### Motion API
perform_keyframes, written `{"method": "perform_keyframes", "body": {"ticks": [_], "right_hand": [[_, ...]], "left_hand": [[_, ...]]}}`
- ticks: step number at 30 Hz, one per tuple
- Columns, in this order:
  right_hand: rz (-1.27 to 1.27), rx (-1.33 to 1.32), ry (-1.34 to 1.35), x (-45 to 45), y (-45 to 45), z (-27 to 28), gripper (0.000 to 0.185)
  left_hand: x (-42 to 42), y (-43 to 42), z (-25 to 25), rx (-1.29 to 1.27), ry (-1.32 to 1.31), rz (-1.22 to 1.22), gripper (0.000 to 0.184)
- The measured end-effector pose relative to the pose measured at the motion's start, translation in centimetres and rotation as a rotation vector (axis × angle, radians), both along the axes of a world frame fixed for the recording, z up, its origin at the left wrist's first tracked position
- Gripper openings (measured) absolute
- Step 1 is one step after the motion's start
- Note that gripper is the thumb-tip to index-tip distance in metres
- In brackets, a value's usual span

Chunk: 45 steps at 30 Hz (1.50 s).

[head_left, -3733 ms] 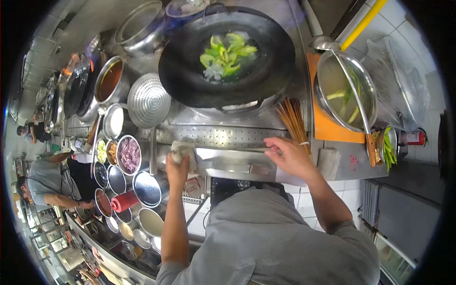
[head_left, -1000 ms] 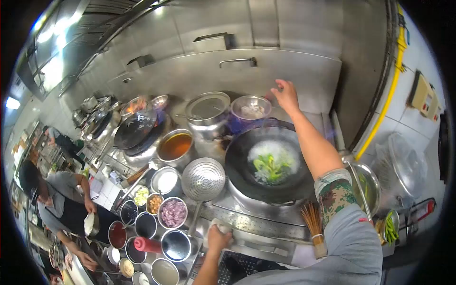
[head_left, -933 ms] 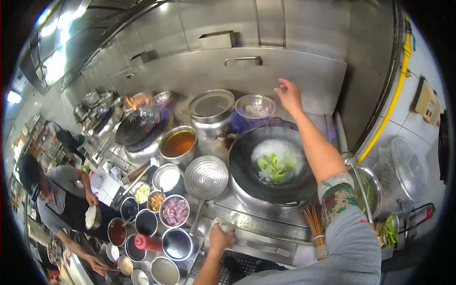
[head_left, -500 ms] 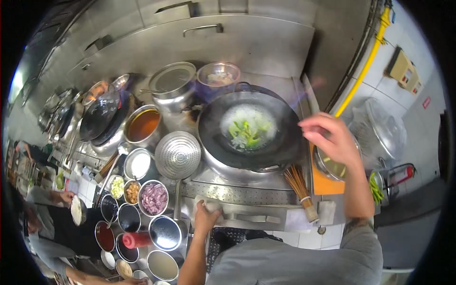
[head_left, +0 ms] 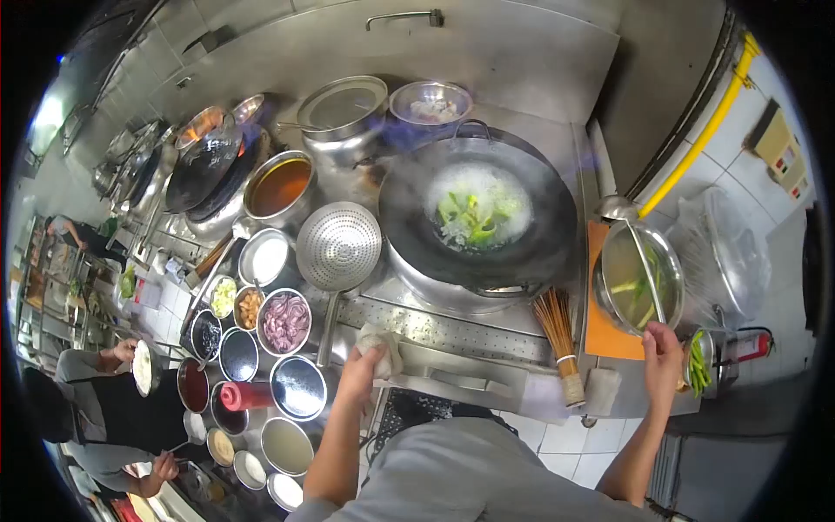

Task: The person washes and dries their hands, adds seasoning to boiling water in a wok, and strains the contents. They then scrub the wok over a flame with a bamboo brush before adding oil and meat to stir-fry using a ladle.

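Note:
In the head view, my left hand is closed on a folded whitish cloth at the stove's front edge. Over on the right, the fingers of my right hand grip the end of a metal ladle. Its handle crosses a steel bowl holding pale liquid and green strips, and its scoop reaches past the far rim. Between my hands and farther back, a black wok sits on the burner. Green vegetable pieces lie in bubbling, foamy liquid there.
A perforated strainer rests left of the wok. A bamboo brush lies at the front right. Bowls of sauces and sliced red onion crowd the left, near a red squeeze bottle. A co-worker holds a white-filled bowl there.
My right hand has moved down from beside the wok and taken hold of the ladle over the steel bowl. The left hand stays near the cloth. The view has shifted.

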State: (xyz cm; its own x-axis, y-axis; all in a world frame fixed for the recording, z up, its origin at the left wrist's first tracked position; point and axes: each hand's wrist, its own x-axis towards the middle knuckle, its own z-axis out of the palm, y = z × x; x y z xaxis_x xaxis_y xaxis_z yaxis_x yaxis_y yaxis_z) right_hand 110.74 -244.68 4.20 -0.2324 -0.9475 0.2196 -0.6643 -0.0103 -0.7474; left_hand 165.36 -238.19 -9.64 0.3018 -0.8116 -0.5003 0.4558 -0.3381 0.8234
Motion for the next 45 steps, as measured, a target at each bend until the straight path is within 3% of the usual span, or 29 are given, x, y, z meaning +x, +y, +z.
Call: {"method": "perform_keyframes", "body": {"ticks": [3, 4, 7, 11, 13, 14, 16, 17, 18, 20, 21, 22, 23, 25, 26, 29, 30, 32, 35, 36, 39, 40, 43, 45], "right_hand": [[0.047, 0.003, -0.042, 1.4, -1.8, 0.0, 0.018], [0.07, 0.024, -0.053, 1.8, -2.5, 0.0, 0.018], [0.186, 0.048, 0.006, 4.0, -4.2, 0.2, 0.018], [0.363, -0.02, -0.029, 7.3, -6.5, -0.9, 0.019], [0.461, 0.047, -0.237, 9.7, -7.7, -1.5, 0.02], [0.498, 0.066, -0.304, 11.3, -7.9, -1.6, 0.02], [0.639, 0.116, -0.28, 13.6, -8.7, -2.4, 0.019], [0.698, 0.151, -0.269, 15.4, -8.4, -1.9, 0.019], [0.797, 0.135, -0.267, 16.2, -9.1, -3.1, 0.02], [0.861, 0.111, -0.264, 18.9, -8.4, -2.7, 0.018], [0.912, 0.117, -0.049, 21.2, -6.1, 2.2, 0.029], [0.935, 0.107, -0.069, 22.4, -5.3, 2.8, 0.029], [0.95, 0.098, -0.088, 23.4, -4.7, 2.9, 0.029], [0.999, 0.029, -0.045, 25.1, -3.4, 3.4, 0.028], [1.02, -0.007, -0.023, 26.1, -2.5, 3.5, 0.027], [1.087, -0.047, 0.039, 30.1, 1.8, 4.9, 0.026], [1.057, 0.054, -0.027, 31.1, 2.5, 3.3, 0.024], [1.125, 0.029, -0.006, 34.6, 7.1, 4.0, 0.023], [1.247, 0.071, -0.057, 41.2, 14.5, 3.4, 0.02], [1.313, 0.044, -0.017, 43.7, 18.1, 4.5, 0.02], [1.571, 0.056, -0.107, 51.5, 26.6, 4.0, 0.017], [1.63, 0.044, -0.122, 54.0, 29.9, 4.7, 0.017], [1.93, -0.308, -0.123, 60.4, 38.5, 7.3, 0.02], [2.067, -0.158, -0.23, 63.6, 44.2, 9.7, 0.015]], "left_hand": [[0.6, 0.2, -2.6, -0.035, -0.321, -0.159, 0.05], [0.1, 0.2, -0.9, 0.108, -0.788, -0.235, 0.061], [-0.6, 0.5, -2.9, 0.173, -1.124, -0.253, 0.071], [-2.9, 0.5, -0.7, 0.245, -1.044, -0.317, 0.083], [-3.5, 0.2, -0.1, 0.222, -1.127, -0.357, 0.083], [-3.6, -0.2, -0.4, 0.296, -1.06, -0.361, 0.082], [-4.3, 0.0, -3.2, 0.208, -1.19, -0.278, 0.077], [-4.1, -0.4, 0.0, 0.358, -1.085, -0.463, 0.081], [-5.1, -0.2, -2.2, 0.272, -1.245, -0.224, 0.086], [-5.8, 1.8, 3.1, 0.172, -1.331, -0.147, 0.096], [-5.9, 3.3, 4.6, 0.077, -1.368, -0.079, 0.09], [-5.0, 5.0, 6.3, -0.042, -1.414, 0.025, 0.079], [-4.0, 7.1, 7.9, -0.167, -1.458, 0.121, 0.068], [0.4, 12.8, 12.3, -0.152, -1.319, 0.309, 0.041], [2.5, 16.6, 15.9, -0.223, -1.484, 0.551, 0.027], [10.2, 31.7, 21.7, -0.076, -1.807, 0.97, 0.019], [12.0, 37.0, 23.8, 0.011, -1.745, 1.13, 0.015], [11.8, 46.3, 29.6, 0.327, -1.79, 1.313, 0.013], [12.7, 61.6, 33.9, 0.311, -2.096, 1.441, 0.035], [12.1, 65.5, 35.9, 0.354, -2.281, 1.469, 0.033], [9.5, 76.6, 39.3, 0.449, -2.311, 1.694, 0.031], [8.0, 78.9, 40.9, 0.619, -2.344, 1.702, 0.032], [5.7, 86.2, 43.9, 0.838, -2.366, 1.715, 0.036], [5.1, 90.1, 45.4, 0.974, -2.353, 1.696, 0.036]]}}
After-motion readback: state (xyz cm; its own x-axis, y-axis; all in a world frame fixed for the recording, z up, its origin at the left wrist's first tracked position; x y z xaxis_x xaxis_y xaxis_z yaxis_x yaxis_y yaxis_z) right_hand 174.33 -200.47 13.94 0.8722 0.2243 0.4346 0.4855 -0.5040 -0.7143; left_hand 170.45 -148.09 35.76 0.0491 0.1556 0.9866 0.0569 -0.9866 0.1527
